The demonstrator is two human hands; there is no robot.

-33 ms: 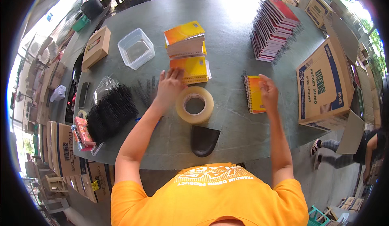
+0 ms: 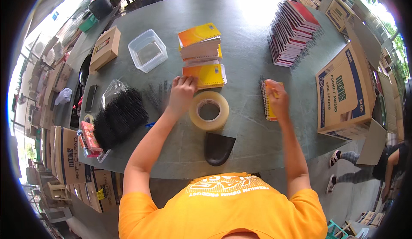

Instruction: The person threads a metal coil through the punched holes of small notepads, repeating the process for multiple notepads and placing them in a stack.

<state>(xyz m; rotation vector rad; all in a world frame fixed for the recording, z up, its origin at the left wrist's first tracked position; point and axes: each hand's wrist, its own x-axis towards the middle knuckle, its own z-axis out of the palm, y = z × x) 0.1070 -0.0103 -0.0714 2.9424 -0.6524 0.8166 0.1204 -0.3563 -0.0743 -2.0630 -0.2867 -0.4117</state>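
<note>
At the left edge of the nearer stack of yellow-orange memo pads (image 2: pixel 205 75), my left hand (image 2: pixel 182 95) rests with its fingers lightly bent and a little apart. A second stack of memo pads (image 2: pixel 199 35) stands right behind it, its page edges fanned. Over to the right, my right hand (image 2: pixel 278 100) lies over a small pile of spiral-bound memo pads (image 2: pixel 271 114). Its fingers are curled together, and whatever is between them is hidden. Black wire coils line that pile's left side. Just in front of my left hand lies a large roll of clear tape (image 2: pixel 196 121).
A black curved pad (image 2: pixel 219 149) lies near the table's front edge. Black spiral coils (image 2: pixel 120 119) are heaped at left, below a clear plastic tub (image 2: pixel 159 62). Red-covered spiral notebooks (image 2: pixel 292 35) are stacked far right, beside an open carton (image 2: pixel 343 93). Someone's legs (image 2: pixel 352 177) show beyond.
My right hand has shifted left, further over the spiral-bound pile. The fingers of my left hand have drawn in slightly at the stack's edge. The whole view has moved a little.
</note>
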